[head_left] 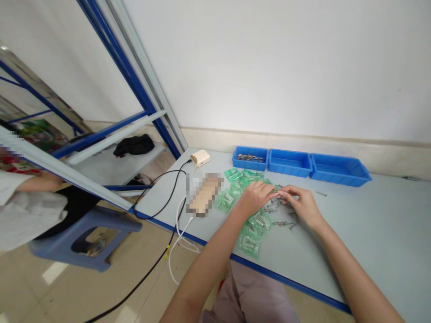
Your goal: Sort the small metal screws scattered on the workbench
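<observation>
My left hand (255, 196) and my right hand (301, 202) meet over the table, fingers pinched together on a small green plastic bag (278, 190) held between them. Beneath and around the hands lie several small green bags of metal parts (251, 226). Loose grey screws (283, 223) are scattered on the table just below my right hand. What sits inside the held bag is too small to make out.
Three blue bins stand along the wall: the left one (249, 158) holds metal parts, the others (289, 162) (340, 169) look bare. A beige charger (200, 158) with black and white cables lies at left. Another person sits on a blue stool (84, 237).
</observation>
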`<state>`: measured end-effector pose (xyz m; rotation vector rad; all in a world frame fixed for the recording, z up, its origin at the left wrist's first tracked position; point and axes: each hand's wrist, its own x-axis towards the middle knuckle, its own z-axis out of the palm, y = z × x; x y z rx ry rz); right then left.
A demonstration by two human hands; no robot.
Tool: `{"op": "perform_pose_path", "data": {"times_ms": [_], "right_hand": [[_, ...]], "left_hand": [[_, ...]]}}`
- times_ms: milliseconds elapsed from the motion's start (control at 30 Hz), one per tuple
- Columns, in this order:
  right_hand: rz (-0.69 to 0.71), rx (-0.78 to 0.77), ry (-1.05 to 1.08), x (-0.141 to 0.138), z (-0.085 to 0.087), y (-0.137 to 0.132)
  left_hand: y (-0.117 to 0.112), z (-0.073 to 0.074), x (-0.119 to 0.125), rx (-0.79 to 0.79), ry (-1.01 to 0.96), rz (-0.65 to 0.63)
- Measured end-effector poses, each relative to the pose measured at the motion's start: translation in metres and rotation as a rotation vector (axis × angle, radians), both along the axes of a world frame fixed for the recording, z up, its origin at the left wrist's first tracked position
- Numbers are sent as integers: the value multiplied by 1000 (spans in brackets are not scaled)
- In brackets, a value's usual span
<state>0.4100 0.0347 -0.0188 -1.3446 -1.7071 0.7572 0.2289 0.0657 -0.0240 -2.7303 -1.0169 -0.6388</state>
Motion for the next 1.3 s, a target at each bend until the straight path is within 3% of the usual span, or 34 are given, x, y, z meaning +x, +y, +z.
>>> {"op": "perform_pose_path", "data": {"times_ms": [800,1033,1300], "right_hand": [[10,-95,167,2,-2,0],[58,-85,24,5,-1,0],[-81,-42,-52,5,-4,0]], "left_hand": [[1,-4,0,37,53,-43],[0,0,1,-4,58,-12],[-3,3,0,-29,1,-29]]}}
